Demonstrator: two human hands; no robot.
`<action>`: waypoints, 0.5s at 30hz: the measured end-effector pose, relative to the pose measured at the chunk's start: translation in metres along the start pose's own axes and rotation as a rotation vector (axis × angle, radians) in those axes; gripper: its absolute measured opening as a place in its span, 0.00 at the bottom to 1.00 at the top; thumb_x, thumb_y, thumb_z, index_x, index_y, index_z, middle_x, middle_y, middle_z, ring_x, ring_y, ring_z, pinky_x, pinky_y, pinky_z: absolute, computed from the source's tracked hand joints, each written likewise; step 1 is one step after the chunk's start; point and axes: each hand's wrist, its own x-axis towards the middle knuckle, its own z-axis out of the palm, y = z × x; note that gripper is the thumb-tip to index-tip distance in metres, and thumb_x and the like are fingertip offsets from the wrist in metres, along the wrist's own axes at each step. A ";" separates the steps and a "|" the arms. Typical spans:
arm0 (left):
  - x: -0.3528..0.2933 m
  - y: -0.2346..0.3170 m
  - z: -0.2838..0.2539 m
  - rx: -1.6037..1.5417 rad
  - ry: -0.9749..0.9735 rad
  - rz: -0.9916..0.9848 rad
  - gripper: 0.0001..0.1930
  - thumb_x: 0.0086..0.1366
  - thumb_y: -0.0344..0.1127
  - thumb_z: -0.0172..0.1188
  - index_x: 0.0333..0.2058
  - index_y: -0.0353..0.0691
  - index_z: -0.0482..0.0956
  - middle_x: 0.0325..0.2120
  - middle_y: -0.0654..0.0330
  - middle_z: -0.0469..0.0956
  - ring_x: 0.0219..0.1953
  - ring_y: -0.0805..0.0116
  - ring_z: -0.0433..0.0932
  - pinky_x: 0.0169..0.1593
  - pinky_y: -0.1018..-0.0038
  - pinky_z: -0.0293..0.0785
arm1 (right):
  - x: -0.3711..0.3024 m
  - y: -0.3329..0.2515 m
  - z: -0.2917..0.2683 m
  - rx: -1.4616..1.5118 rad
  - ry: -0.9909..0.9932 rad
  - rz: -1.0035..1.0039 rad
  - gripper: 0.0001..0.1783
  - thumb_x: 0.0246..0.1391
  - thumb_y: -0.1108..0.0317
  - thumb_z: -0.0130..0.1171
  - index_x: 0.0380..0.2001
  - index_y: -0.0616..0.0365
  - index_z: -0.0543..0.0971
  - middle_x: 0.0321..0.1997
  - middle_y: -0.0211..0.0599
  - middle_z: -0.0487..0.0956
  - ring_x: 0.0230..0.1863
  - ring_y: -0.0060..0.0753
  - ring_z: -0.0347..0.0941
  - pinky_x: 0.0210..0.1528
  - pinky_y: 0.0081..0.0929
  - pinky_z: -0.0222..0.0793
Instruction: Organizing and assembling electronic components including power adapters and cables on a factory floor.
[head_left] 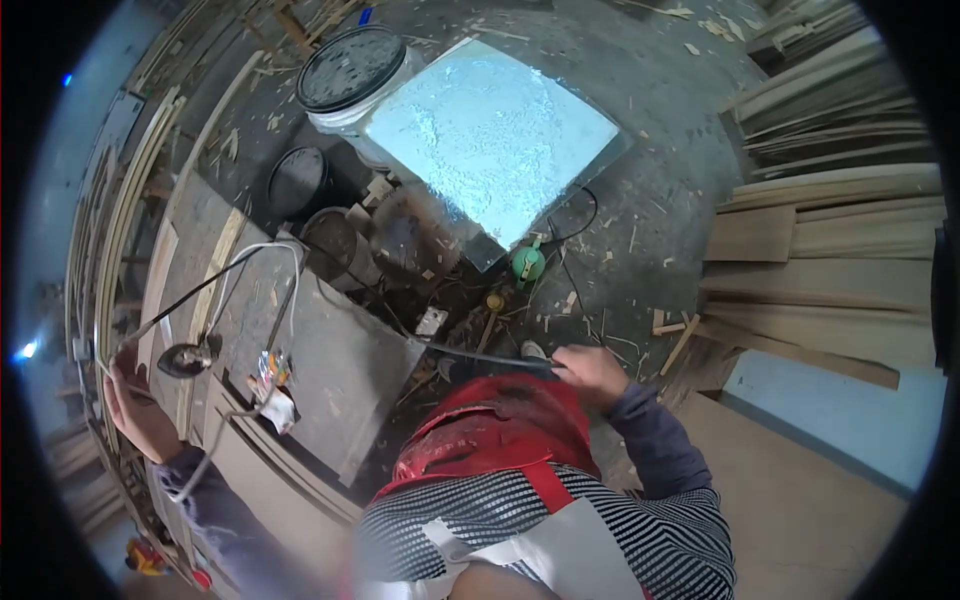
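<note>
Two hands are apart, one on each side of the scene. The right hand (592, 375) is curled closed around the near end of a black cable (480, 354), in front of the red apron (500, 420). The left hand (145, 415), at the far left, looks partly open, its fingers reaching up by a dark line and a pale cord (216, 436); whether it grips either one, I cannot tell. The cable runs left from the right hand, past the corner of the tabletop (345, 420), toward the buckets.

The likeliest trouble is a snag: a hard pull could catch the cable on that corner. The pale cord loops beside a dark dish (186, 360) and a bright wrapper (270, 366), so a tug on it could sweep them aside. Farther off, the pale board (490, 130) juts past the lidded bucket (350, 75); a line whipping against it might tip it. Wood scraps (680, 345) on the floor could turn a foot, should the person step right.
</note>
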 end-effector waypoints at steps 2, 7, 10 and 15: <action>0.001 -0.004 -0.040 0.144 0.046 -0.032 0.15 0.70 0.38 0.47 0.46 0.33 0.75 0.42 0.57 0.78 0.43 0.69 0.76 0.47 0.75 0.69 | 0.010 0.004 -0.032 -0.021 -0.003 -0.068 0.08 0.53 0.64 0.56 0.30 0.57 0.74 0.25 0.47 0.73 0.26 0.51 0.71 0.29 0.37 0.68; -0.044 -0.121 -0.178 0.789 0.048 0.076 0.17 0.69 0.34 0.46 0.51 0.29 0.70 0.47 0.50 0.73 0.49 0.60 0.72 0.54 0.68 0.65 | -0.001 -0.024 -0.089 0.356 -0.498 0.074 0.09 0.57 0.63 0.55 0.35 0.57 0.75 0.29 0.45 0.75 0.28 0.41 0.73 0.33 0.31 0.68; -0.149 -0.172 -0.128 1.698 -0.347 0.195 0.32 0.55 0.22 0.51 0.61 0.32 0.58 0.58 0.41 0.64 0.61 0.47 0.62 0.63 0.64 0.58 | -0.025 -0.026 -0.077 0.694 -0.701 -0.007 0.13 0.59 0.64 0.55 0.42 0.61 0.76 0.35 0.36 0.78 0.36 0.20 0.72 0.40 0.22 0.67; -0.303 -0.096 0.000 1.307 -1.367 -0.050 0.19 0.55 0.35 0.55 0.46 0.39 0.76 0.43 0.46 0.76 0.47 0.51 0.75 0.50 0.59 0.72 | -0.048 -0.039 -0.058 1.045 -0.690 0.268 0.14 0.61 0.66 0.52 0.46 0.64 0.74 0.35 0.30 0.76 0.37 0.18 0.70 0.41 0.18 0.65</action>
